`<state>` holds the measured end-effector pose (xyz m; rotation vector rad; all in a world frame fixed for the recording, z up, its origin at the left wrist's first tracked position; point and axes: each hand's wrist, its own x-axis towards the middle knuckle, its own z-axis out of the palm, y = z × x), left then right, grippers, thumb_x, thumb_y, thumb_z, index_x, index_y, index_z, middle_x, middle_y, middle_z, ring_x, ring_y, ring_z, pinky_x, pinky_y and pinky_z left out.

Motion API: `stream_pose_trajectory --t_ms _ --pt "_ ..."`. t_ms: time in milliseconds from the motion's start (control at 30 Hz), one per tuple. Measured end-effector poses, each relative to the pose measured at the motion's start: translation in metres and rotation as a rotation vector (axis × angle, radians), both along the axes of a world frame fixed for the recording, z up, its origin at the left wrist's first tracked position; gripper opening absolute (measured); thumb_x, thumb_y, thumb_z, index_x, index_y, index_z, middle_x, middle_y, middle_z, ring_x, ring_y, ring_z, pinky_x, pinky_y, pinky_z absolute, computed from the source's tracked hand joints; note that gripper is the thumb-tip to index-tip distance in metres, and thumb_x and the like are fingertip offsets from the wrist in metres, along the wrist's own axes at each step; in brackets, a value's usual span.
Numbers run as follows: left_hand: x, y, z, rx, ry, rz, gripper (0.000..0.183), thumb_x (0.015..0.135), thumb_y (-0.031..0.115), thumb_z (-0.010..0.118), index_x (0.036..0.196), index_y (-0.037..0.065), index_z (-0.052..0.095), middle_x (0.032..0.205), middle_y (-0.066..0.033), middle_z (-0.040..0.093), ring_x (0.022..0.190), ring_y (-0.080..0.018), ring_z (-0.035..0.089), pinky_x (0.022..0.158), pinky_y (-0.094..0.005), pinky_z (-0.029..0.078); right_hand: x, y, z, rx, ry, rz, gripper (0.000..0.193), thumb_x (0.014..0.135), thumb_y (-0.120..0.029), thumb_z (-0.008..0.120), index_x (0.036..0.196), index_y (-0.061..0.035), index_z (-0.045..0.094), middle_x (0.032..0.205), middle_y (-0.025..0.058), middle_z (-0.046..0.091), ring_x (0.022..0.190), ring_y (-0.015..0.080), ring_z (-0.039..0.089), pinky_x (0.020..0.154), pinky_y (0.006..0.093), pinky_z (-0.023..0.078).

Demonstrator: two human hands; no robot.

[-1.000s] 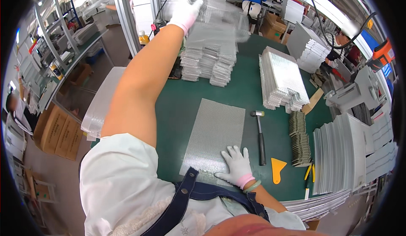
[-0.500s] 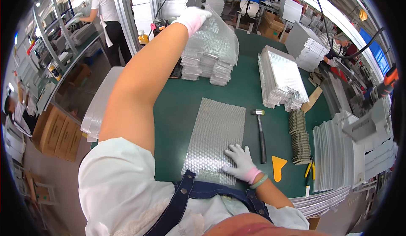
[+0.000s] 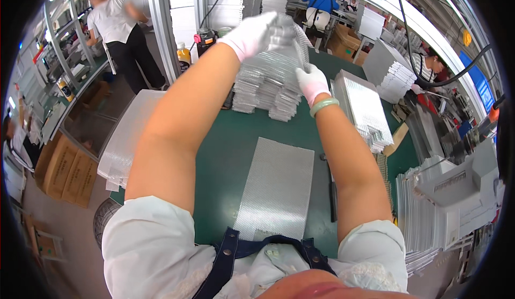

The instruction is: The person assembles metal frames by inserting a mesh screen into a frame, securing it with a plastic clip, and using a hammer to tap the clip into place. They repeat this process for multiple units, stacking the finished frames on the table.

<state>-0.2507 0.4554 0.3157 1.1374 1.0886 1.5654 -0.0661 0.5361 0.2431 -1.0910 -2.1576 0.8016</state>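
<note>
A tall stack of silvery mesh sheets [image 3: 268, 84] stands at the back of the green table [image 3: 217, 165]. My white-gloved left hand [image 3: 255, 33] is over the top of that stack, its fingers smeared by motion. Beside the stack's right side, my gloved right hand [image 3: 313, 82] has its fingers closed at the edge of a raised mesh sheet [image 3: 300, 44]. Another mesh sheet [image 3: 278, 183] lies flat in front of me, with no hand on it. A hammer [image 3: 332, 197] is partly hidden behind my right forearm.
More shiny sheets [image 3: 367, 108] are piled at the back right. Thin grey panels [image 3: 421, 208] stand packed at the right edge. Pale sheets [image 3: 126, 143] lie at the left. A bottle with a yellow cap [image 3: 183, 55] is behind my left arm. Co-workers stand or sit farther off.
My right hand has left the flat sheet on the table and reached forward to the stack. The left hand has shifted slightly right over the stack.
</note>
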Motion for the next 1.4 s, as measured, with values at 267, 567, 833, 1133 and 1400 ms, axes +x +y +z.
stream_pose_trajectory --t_ms 267,567,833,1133,1400 --pt "-0.009 0.013 -0.073 0.02 1.109 0.418 0.068 0.095 0.047 0.048 0.147 0.004 0.035 0.139 -0.0217 0.052 0.129 -0.0374 0.049 0.11 -0.0399 0.035 0.018 0.065 -0.044 -0.08 0.517 -0.082 0.046 0.093 -0.034 0.057 0.124 0.0002 0.061 0.121 0.0148 0.064 0.109 0.0268 0.06 0.093 0.0371 0.048" --pt "-0.017 0.012 -0.084 -0.512 1.563 0.113 0.075 0.096 0.065 0.027 0.151 0.015 0.033 0.156 -0.015 0.03 0.143 -0.034 0.03 0.118 -0.0432 0.023 0.07 0.044 0.005 -0.418 1.031 -0.229 0.045 0.099 -0.033 0.05 0.135 -0.0056 0.048 0.122 0.0134 0.057 0.11 0.0296 0.056 0.091 0.0473 0.049" --pt "-0.011 0.018 -0.076 -0.559 1.538 0.066 0.068 0.097 0.056 0.034 0.15 0.015 0.035 0.156 -0.0141 0.032 0.142 -0.0345 0.032 0.117 -0.0431 0.027 0.113 0.034 -0.027 0.304 -0.182 0.088 0.036 0.097 -0.024 0.053 0.127 -0.0046 0.06 0.123 0.0198 0.062 0.114 0.0333 0.059 0.1 0.0383 0.045" --pt "0.0 0.018 -0.074 -0.558 1.577 0.127 0.064 0.095 0.053 0.038 0.147 0.016 0.041 0.151 -0.0125 0.041 0.138 -0.0318 0.039 0.114 -0.0426 0.032 0.079 0.068 0.0 0.654 0.503 -0.071 0.027 0.093 -0.022 0.058 0.115 -0.0071 0.067 0.12 0.0176 0.064 0.115 0.0348 0.058 0.103 0.0401 0.043" --pt "-0.017 0.019 -0.086 -0.443 1.576 0.127 0.067 0.094 0.052 0.039 0.146 0.011 0.043 0.146 -0.0164 0.046 0.137 -0.033 0.04 0.115 -0.0407 0.031 0.091 0.031 0.022 0.369 0.753 -0.131 0.033 0.098 -0.018 0.054 0.124 0.0025 0.061 0.12 0.0185 0.065 0.114 0.0248 0.061 0.101 0.0325 0.044"
